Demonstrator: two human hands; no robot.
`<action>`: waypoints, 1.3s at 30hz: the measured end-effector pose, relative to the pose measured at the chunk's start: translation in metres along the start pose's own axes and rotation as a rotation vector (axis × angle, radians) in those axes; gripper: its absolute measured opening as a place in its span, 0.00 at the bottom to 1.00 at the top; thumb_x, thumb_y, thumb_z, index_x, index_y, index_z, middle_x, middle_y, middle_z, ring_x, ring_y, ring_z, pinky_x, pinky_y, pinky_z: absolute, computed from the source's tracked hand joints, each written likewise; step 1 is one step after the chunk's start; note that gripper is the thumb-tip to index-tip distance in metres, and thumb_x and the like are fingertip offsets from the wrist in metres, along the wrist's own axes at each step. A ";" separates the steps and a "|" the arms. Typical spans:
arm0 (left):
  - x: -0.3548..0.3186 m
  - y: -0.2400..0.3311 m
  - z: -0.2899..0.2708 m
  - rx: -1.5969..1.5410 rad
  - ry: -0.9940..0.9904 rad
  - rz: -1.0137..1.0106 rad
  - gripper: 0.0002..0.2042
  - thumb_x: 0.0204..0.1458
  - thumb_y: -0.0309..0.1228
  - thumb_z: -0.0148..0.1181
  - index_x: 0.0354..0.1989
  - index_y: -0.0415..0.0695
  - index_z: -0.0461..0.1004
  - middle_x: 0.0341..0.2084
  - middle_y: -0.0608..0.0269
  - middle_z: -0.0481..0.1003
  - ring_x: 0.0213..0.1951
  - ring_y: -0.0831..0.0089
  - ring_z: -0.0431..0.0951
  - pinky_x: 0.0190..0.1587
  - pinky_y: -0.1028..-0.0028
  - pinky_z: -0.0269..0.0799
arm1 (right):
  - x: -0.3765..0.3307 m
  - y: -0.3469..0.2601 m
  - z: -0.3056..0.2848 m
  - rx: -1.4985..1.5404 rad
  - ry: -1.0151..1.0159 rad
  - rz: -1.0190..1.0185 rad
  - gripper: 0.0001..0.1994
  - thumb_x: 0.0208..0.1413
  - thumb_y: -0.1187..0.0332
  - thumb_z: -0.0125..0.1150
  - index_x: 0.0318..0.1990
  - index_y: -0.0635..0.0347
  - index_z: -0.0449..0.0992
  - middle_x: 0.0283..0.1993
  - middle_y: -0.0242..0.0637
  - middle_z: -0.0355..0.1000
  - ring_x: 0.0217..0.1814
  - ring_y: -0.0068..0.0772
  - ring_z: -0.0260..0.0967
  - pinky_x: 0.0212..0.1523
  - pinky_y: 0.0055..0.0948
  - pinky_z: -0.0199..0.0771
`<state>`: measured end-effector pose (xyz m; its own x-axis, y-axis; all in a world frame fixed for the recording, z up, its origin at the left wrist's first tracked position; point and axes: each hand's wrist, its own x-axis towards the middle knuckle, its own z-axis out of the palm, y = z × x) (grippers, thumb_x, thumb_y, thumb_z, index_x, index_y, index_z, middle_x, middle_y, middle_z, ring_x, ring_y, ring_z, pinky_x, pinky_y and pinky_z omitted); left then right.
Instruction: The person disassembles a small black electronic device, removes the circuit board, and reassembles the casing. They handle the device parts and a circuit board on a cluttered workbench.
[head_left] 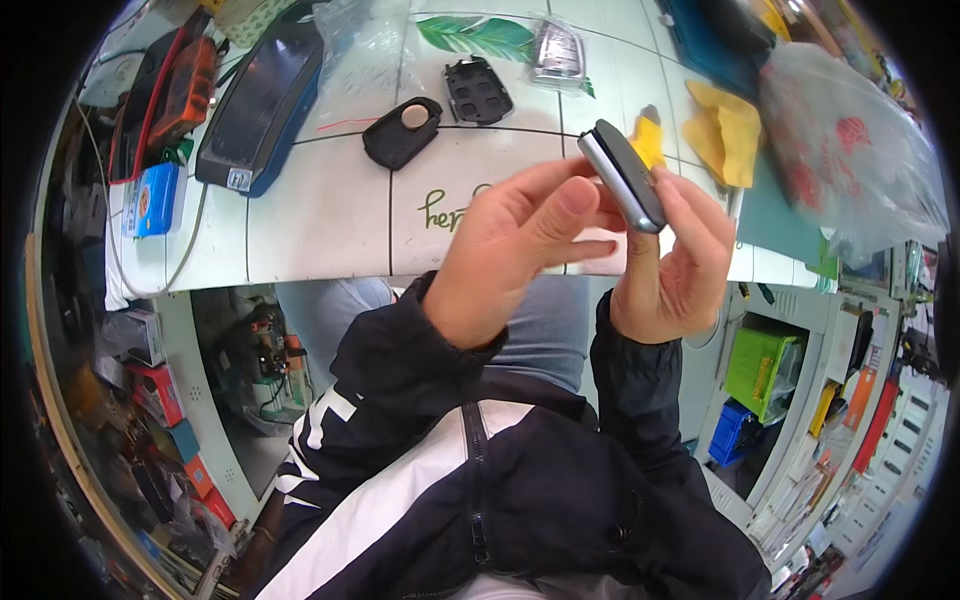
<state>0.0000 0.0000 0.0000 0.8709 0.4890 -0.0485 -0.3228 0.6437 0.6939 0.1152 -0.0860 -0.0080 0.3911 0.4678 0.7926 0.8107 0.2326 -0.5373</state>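
A black car key fob (632, 170) with a silver edge is held tilted above the near part of the table. My right hand (685, 250) grips it between thumb and fingers from the right. Beside its left edge is my left hand (510, 235), thumb raised and fingers apart; some fingertips pass behind the fob, so I cannot tell if they touch it. Farther off lies a black key shell half (385, 142) with a round coin cell (414, 117) in it. A black key part with button-shaped recesses (478, 92) is just behind that.
A clear-bagged key fob (558, 55) lies at the back. To the right are a yellow-handled tool (649, 138), yellow cloth (722, 132) and a large plastic bag (840, 150). A dark handheld device (262, 105) and a small blue box (157, 200) stand left.
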 end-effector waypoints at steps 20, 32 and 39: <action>-0.003 -0.005 -0.010 -0.335 0.071 0.032 0.20 0.52 0.28 0.59 0.52 0.37 0.64 0.42 0.61 0.71 0.44 0.74 0.73 0.47 0.73 0.73 | 0.013 -0.027 -0.006 0.628 -0.167 0.735 0.14 0.54 0.72 0.54 0.48 0.65 0.67 0.50 0.47 0.69 0.51 0.34 0.67 0.53 0.38 0.66; -0.004 0.001 -0.007 -0.136 0.089 0.024 0.17 0.60 0.33 0.44 0.55 0.36 0.61 0.50 0.53 0.69 0.49 0.66 0.73 0.48 0.63 0.74 | 0.009 -0.011 -0.012 1.269 -0.064 1.132 0.25 0.63 0.56 0.39 0.61 0.63 0.56 0.59 0.48 0.61 0.58 0.36 0.61 0.59 0.38 0.60; -0.003 0.005 -0.009 0.116 0.205 0.121 0.15 0.56 0.30 0.49 0.49 0.34 0.65 0.37 0.53 0.74 0.35 0.65 0.79 0.34 0.70 0.80 | -0.003 0.002 -0.014 1.589 -0.116 1.256 0.24 0.63 0.54 0.38 0.60 0.58 0.59 0.62 0.48 0.59 0.59 0.34 0.61 0.61 0.39 0.58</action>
<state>-0.0078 0.0071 -0.0025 0.7311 0.6754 -0.0965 -0.3656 0.5073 0.7804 0.1216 -0.0986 -0.0072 0.2438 0.9611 -0.1295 -0.8811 0.1637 -0.4436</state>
